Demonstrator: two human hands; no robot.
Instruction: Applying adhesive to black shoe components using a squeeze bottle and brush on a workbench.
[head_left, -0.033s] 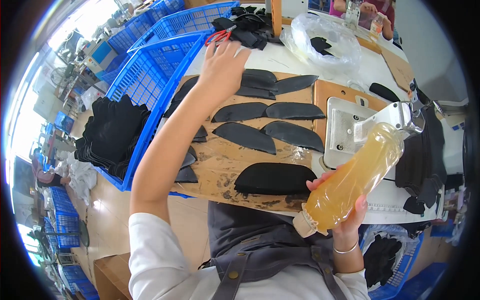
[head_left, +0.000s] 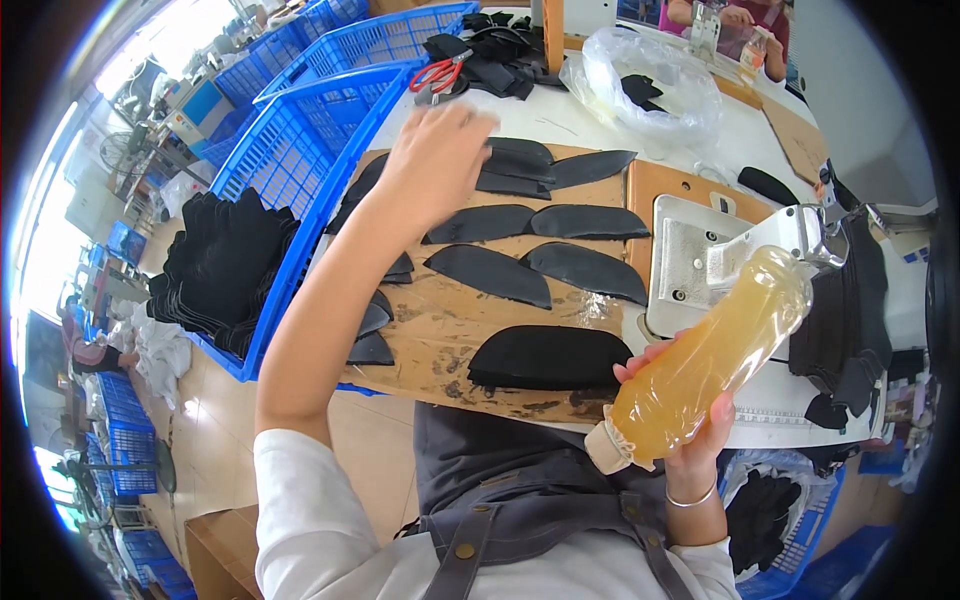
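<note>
My right hand (head_left: 706,440) is wrapped around a clear bottle of cloudy yellow liquid (head_left: 708,362). The bottle lies slanted, its cloth-like wrapped cap (head_left: 607,446) toward me and its base close to the metal machine arm (head_left: 775,240). My left hand (head_left: 437,160) hovers over the far left of the cardboard-covered table (head_left: 430,330), its fingers bent and blurred at the tips; whether anything is in them cannot be seen. Just beyond it lie red-handled scissors (head_left: 440,73). Rows of black curved fabric pieces (head_left: 590,222) cover the cardboard, with a thicker black stack (head_left: 548,357) at the near edge.
Blue plastic crates (head_left: 290,165) line the table's left side, beside a pile of black cut pieces (head_left: 222,265). At the back sits a clear plastic bag (head_left: 650,90). Dark fabric (head_left: 840,310) hangs at the right. Another person's hands (head_left: 755,30) show at the far right.
My left hand has drawn back toward me and slightly left, away from the red-handled scissors, which now show more fully. My right hand and the bottle have barely moved.
</note>
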